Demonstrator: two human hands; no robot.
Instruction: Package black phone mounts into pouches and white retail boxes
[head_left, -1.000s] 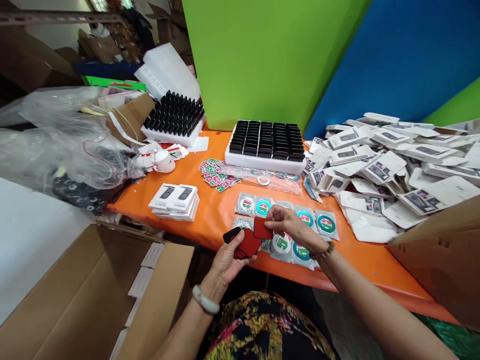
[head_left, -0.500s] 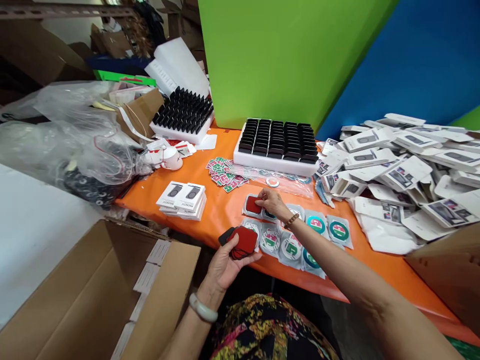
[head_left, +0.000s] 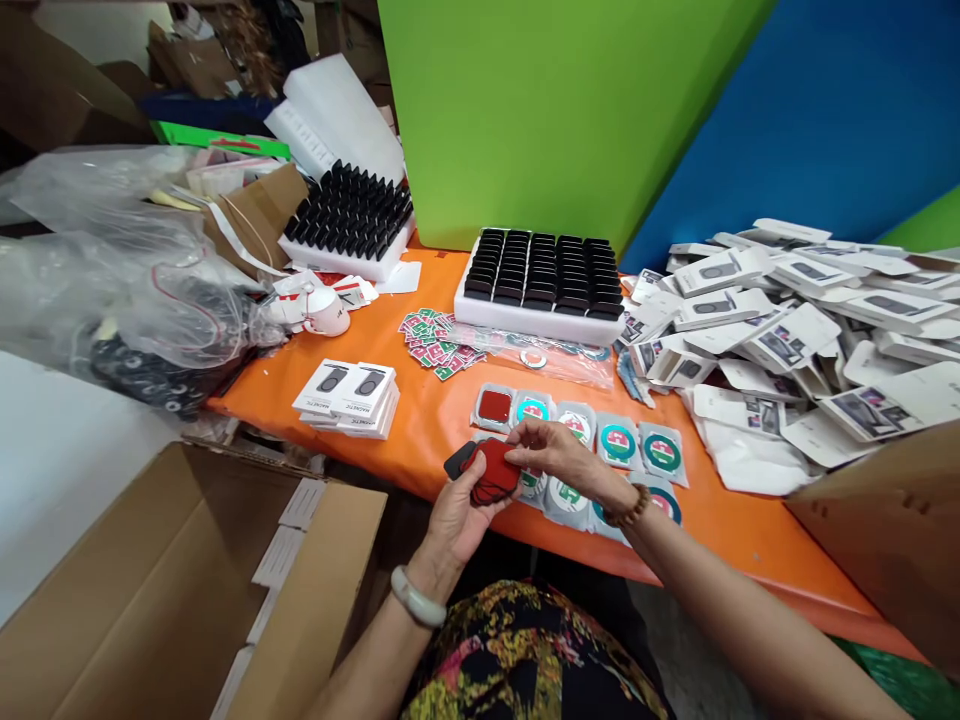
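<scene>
My left hand (head_left: 459,518) is closed round a small stack of red and black rounded-square pads (head_left: 496,470), thumb on top, held above the table's front edge. My right hand (head_left: 561,458) is pinched at the right edge of the stack's top red pad. Just beyond lies a single red pad (head_left: 494,405) on a clear packet. Rows of similar packets surround my hands, holding teal or white rings (head_left: 617,442) over red-and-green stickers. The packets nearest my hands are partly hidden.
Small white boxes (head_left: 352,395) are stacked at left. A foam tray of black parts (head_left: 544,325) stands behind loose stickers (head_left: 439,345). Many white boxes (head_left: 727,310) pile up at right. An open carton (head_left: 337,580) is at front left, with another tray (head_left: 345,255) farther back.
My right hand has left the red pad on the far packet and come back to the stack in my left hand. That pad now lies uncovered; the view has shifted slightly.
</scene>
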